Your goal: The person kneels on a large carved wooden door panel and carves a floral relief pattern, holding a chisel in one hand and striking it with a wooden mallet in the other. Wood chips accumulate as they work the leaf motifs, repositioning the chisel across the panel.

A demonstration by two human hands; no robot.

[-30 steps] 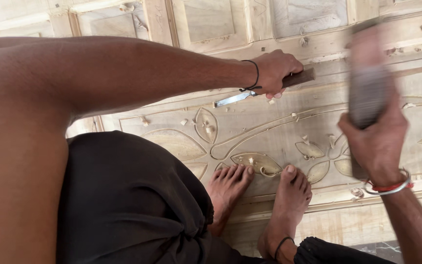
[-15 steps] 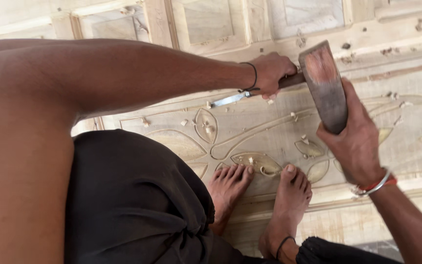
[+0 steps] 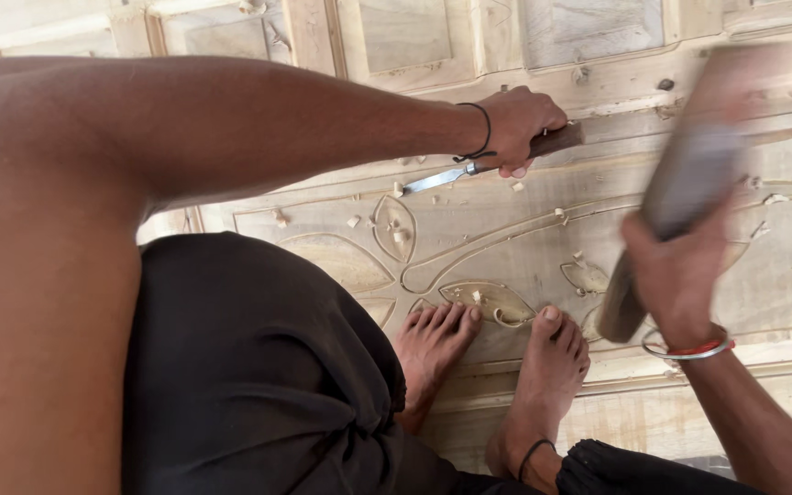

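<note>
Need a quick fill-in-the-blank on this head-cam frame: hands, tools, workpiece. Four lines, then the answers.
1. The left hand grips a wooden-handled, steel-bladed ____.
2. The right hand holds a blurred wooden mallet, raised ____ the chisel handle.
3. The pale carved wooden panel bears leaf shapes and scattered wood ____.
4. Two bare ____ rest on the panel's lower edge.

Missing words: chisel; above; chips; feet

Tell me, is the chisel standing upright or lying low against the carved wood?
Lying low, at a shallow slant. The left hand grips the chisel by its handle, with the metal blade running down-left, its tip against the carved panel.
</note>
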